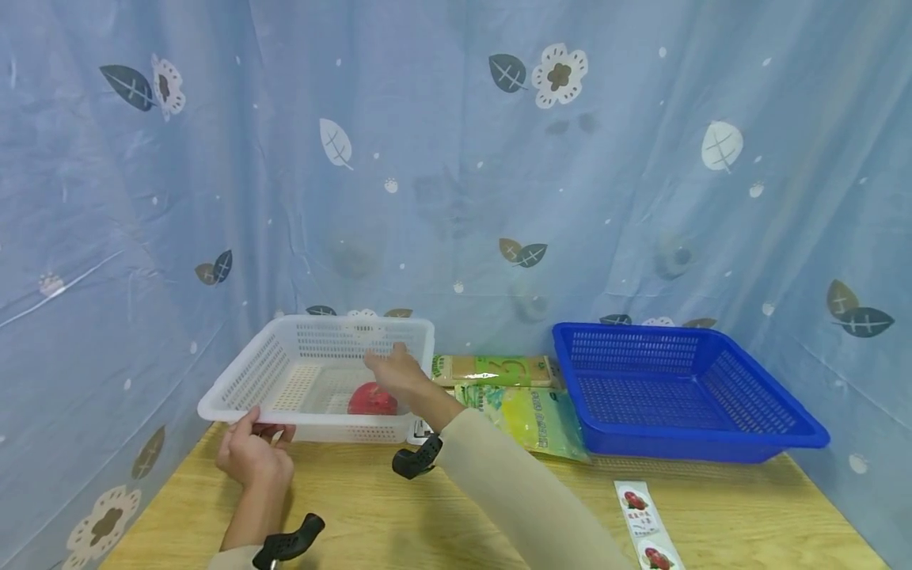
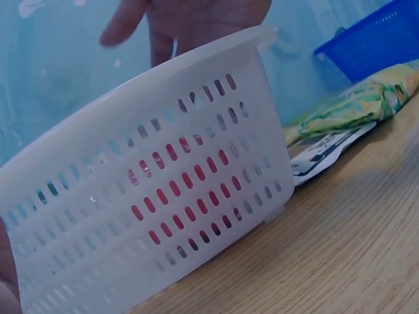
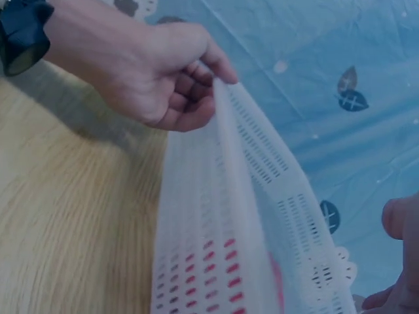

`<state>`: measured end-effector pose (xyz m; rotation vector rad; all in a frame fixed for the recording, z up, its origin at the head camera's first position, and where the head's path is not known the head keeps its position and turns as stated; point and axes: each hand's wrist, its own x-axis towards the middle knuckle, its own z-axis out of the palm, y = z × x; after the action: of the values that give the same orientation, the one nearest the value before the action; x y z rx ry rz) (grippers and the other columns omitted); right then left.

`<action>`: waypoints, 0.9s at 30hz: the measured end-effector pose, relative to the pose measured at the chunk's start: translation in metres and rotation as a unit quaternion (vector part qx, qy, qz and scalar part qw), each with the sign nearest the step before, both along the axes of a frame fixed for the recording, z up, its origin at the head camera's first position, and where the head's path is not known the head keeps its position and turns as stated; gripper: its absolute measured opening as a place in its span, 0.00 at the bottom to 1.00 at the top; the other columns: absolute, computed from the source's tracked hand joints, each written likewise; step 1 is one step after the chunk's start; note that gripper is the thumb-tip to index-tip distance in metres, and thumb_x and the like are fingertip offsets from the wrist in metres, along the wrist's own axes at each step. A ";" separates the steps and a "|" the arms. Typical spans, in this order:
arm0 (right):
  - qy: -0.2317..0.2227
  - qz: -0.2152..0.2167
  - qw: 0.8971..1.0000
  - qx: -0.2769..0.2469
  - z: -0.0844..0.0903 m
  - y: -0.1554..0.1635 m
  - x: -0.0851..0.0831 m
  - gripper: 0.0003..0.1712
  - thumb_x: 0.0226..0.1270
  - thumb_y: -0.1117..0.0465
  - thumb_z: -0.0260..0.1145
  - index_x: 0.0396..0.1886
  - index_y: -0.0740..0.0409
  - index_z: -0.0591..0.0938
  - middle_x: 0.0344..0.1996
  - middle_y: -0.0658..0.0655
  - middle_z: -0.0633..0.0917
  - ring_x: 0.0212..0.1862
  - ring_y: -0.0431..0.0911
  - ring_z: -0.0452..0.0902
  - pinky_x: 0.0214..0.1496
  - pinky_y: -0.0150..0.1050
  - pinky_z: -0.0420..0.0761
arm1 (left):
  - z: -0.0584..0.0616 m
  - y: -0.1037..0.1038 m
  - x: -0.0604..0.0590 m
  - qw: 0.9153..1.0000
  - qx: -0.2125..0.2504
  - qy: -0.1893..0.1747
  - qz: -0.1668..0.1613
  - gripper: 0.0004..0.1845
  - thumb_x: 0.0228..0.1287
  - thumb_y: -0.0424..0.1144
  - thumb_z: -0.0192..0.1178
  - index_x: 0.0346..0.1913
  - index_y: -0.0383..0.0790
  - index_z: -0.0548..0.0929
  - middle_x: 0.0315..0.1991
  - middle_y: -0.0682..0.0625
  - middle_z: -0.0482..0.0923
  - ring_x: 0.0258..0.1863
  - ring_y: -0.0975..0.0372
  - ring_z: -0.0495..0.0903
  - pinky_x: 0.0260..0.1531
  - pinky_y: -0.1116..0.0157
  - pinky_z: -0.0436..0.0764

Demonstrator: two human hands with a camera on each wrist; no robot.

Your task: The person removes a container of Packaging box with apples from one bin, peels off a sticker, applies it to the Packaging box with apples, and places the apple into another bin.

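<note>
Gripping the near-left rim of the white basket (image 1: 313, 380), the left hand (image 1: 251, 455) has its thumb over the edge and its fingers curled underneath, as the right wrist view shows plainly. The right hand (image 1: 396, 372) reaches over the basket's right side with fingers loose and spread above the inside, holding nothing; whether it touches the rim cannot be told. A red round object (image 1: 372, 400) lies on the basket floor just beside that hand, and shows through the slotted wall in the left wrist view. The basket sits at the left rear of the wooden table (image 1: 370, 507), its long axis running left to right, its open top facing up. Just right of it lie a green-and-yellow packet (image 1: 530, 419) and a flat green box (image 1: 495, 370), then a blue basket (image 1: 677, 392). A sticker strip (image 1: 647, 526) lies near the front edge. Blue leaf-print curtain (image 1: 456, 158) closes in behind.
</note>
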<state>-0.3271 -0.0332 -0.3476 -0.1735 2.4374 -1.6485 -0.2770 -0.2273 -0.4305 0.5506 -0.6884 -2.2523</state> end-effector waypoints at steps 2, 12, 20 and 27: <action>0.006 0.000 1.000 0.016 -0.005 -0.006 -0.002 0.43 0.76 0.43 0.58 0.78 0.63 0.56 0.71 0.65 0.69 0.73 0.60 0.64 0.73 0.58 0.65 | 0.001 0.000 0.000 1.000 -0.001 0.000 0.003 0.05 0.71 0.34 0.62 0.38 0.34 0.79 0.20 0.48 0.78 0.15 0.60 0.76 0.13 0.63 0.81; -0.011 0.008 0.989 0.147 -0.016 -0.021 -0.011 0.55 0.69 0.49 0.63 0.82 0.60 0.41 0.79 0.70 0.49 0.78 0.66 0.50 0.76 0.59 0.58 | 0.003 0.002 0.002 1.000 -0.022 0.004 0.009 0.07 0.73 0.34 0.59 0.36 0.35 0.79 0.23 0.48 0.81 0.15 0.61 0.77 0.15 0.62 0.83; 0.021 0.043 0.953 0.298 -0.009 -0.023 -0.006 0.39 0.70 0.51 0.59 0.72 0.69 0.63 0.61 0.65 0.78 0.61 0.56 0.75 0.62 0.49 0.76 | 0.004 0.003 -0.001 1.000 -0.016 0.006 0.016 0.07 0.71 0.34 0.61 0.35 0.34 0.78 0.21 0.47 0.81 0.16 0.62 0.79 0.18 0.60 0.85; 0.010 -0.003 0.974 0.227 -0.014 -0.023 -0.009 0.41 0.61 0.56 0.73 0.68 0.64 0.64 0.44 0.62 0.79 0.43 0.52 0.77 0.49 0.49 0.82 | 0.001 0.003 0.000 1.000 -0.011 0.008 0.011 0.06 0.71 0.34 0.61 0.40 0.33 0.79 0.24 0.47 0.82 0.17 0.61 0.79 0.20 0.60 0.86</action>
<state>-0.3365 -0.0563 -0.3618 -0.1119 2.7507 -1.0502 -0.2769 -0.2248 -0.4292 0.5260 -0.6956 -2.2233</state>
